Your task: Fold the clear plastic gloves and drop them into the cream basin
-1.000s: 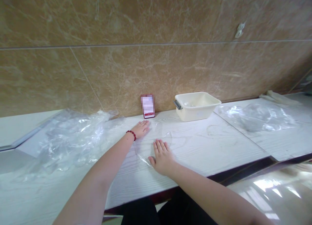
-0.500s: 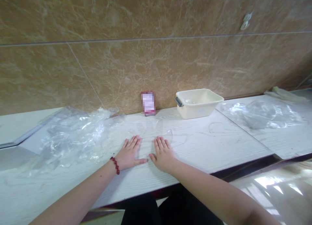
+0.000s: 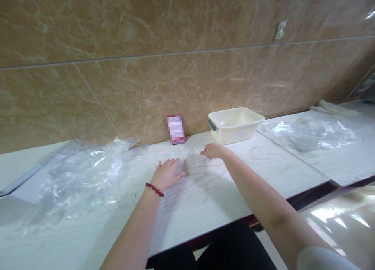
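Observation:
My left hand (image 3: 167, 174), with a red bead bracelet (image 3: 154, 189) at the wrist, is over the white wood-grain table, palm down and fingers apart. It holds nothing. Farther forward and to the right, my right hand (image 3: 213, 150) has its fingers curled together in a pinch, just in front of the cream plastic bin (image 3: 236, 134). Whatever lies between those fingertips is too faint to make out. Thin transparent outlines show on the tabletop left of the right hand. Against the wall stands a small red-and-white card or packet (image 3: 176, 129), its face blurred.
A heap of crumpled clear plastic bags (image 3: 88, 172) covers the table on the left. More clear plastic (image 3: 310, 133) lies to the right, past a seam. A pale cloth-like item (image 3: 334, 108) rests at the far right by the marble wall (image 3: 140, 86).
Both hands lay flat side by side. My right hand has moved forward and right, its fingers now curled. My left hand has shifted slightly right, fingers still spread. The view has tilted a little.

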The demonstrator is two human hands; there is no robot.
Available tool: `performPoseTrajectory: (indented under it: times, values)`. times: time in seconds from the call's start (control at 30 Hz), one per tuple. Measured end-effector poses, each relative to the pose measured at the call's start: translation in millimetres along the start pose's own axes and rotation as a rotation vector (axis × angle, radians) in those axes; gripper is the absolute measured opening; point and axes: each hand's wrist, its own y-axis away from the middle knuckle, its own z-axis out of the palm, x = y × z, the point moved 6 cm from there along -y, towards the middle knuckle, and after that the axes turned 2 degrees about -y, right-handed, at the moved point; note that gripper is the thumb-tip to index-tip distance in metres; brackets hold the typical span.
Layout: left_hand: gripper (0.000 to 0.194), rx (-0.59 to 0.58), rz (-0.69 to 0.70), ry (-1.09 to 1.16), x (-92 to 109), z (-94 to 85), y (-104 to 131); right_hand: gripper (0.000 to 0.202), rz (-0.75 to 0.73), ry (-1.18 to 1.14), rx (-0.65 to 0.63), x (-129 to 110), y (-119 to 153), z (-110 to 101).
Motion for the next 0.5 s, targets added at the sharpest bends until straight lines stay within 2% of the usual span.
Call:
performPoseTrajectory:
  times: [0.17,0.37,0.5]
  values:
    - [0.062,-0.008,0.096,0.014,9.4,10.7,4.5,0.04,-0.037,-0.016,-0.048,17.1,-0.8,17.7]
    - [0.058,0.013,0.264,0.109,35.0,9.0,8.2,0.044,-0.045,0.048,-0.011,17.6,7.5,12.8]
    - [0.058,0.006,0.356,0.128,51.4,13.3,10.4,0.033,-0.074,0.12,-0.031,10.9,12.0,13.8]
